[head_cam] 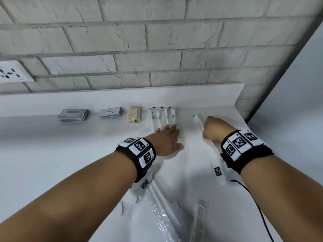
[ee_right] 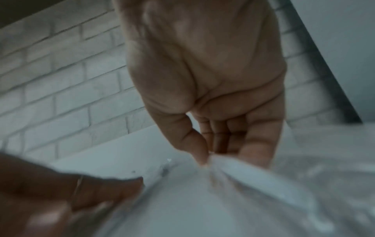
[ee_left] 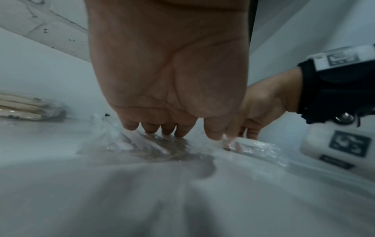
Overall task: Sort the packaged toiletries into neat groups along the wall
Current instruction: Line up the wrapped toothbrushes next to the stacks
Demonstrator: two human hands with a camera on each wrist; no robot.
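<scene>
Along the wall on the white counter (head_cam: 43,142) lie a stack of grey sachets (head_cam: 73,115), a second grey sachet stack (head_cam: 110,112), a tan wrapped pack (head_cam: 134,114) and a row of wrapped white toothbrushes (head_cam: 162,116). My left hand (head_cam: 167,137) lies flat, fingers straight, pressing on the lower ends of those toothbrushes (ee_left: 142,141). To the right, my right hand (head_cam: 212,130) pinches one more wrapped toothbrush (head_cam: 199,121) between thumb and fingers (ee_right: 199,154), its head pointing at the wall.
More clear-wrapped items, among them a comb (head_cam: 201,217), lie near the front edge. A wall socket (head_cam: 12,72) is at the far left. The brick wall (head_cam: 157,41) backs the counter, and a plain side wall (head_cam: 288,110) closes the right end.
</scene>
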